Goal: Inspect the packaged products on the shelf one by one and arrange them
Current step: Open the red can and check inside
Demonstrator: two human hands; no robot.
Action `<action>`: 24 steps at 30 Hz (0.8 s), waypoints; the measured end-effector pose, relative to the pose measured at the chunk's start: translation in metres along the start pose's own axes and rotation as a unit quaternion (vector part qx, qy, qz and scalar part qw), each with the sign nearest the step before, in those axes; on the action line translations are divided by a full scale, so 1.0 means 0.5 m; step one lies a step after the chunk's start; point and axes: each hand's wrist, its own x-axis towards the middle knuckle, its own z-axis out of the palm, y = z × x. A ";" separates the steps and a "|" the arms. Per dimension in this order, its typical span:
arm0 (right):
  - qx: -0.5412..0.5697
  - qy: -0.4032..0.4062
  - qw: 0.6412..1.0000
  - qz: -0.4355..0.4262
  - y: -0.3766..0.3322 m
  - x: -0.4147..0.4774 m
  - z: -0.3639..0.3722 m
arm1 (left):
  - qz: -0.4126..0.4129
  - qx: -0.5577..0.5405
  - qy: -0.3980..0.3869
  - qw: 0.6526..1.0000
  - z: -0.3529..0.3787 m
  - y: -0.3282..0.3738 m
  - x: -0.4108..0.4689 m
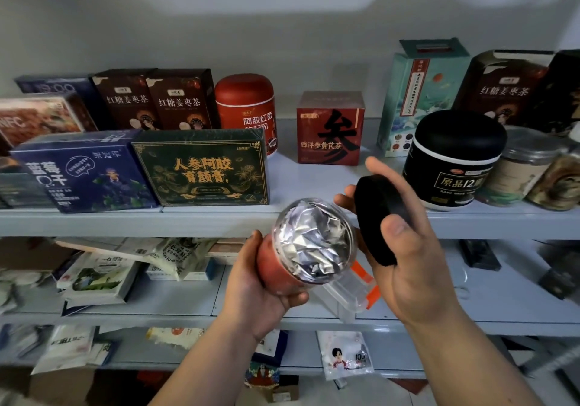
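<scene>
At the lower centre of the frame, in front of the shelf (219, 220), the left hand (260, 292) is gripping an opened red jar (309, 245) showing crumpled foil, while the right hand (405, 248) is clasping its black lid (376, 214) just right of it.

The left hand (257, 283) grips a red jar (277, 269), tilted, its open mouth showing crumpled foil (317, 239). At the red jar's 2 o'clock the right hand (411, 267) holds a lid (376, 217), just beside the rim. On the shelf (125, 222) behind stand a green box (202, 168) at 10 o'clock, a red box (329, 128) at 12 and a black jar (452, 161) at 2.
</scene>
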 end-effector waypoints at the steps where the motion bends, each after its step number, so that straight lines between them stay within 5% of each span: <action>1: -0.036 -0.010 0.999 -0.017 -0.001 -0.004 -0.002 | 0.017 0.018 -0.008 1.000 -0.002 0.003 0.000; 8: -0.319 -0.084 0.935 -0.129 -0.007 -0.014 -0.009 | 0.130 0.086 -0.051 0.986 0.016 0.034 -0.020; 24: -0.379 -0.105 0.901 -0.180 0.009 0.001 -0.034 | 0.199 0.177 -0.063 0.962 0.021 0.074 -0.035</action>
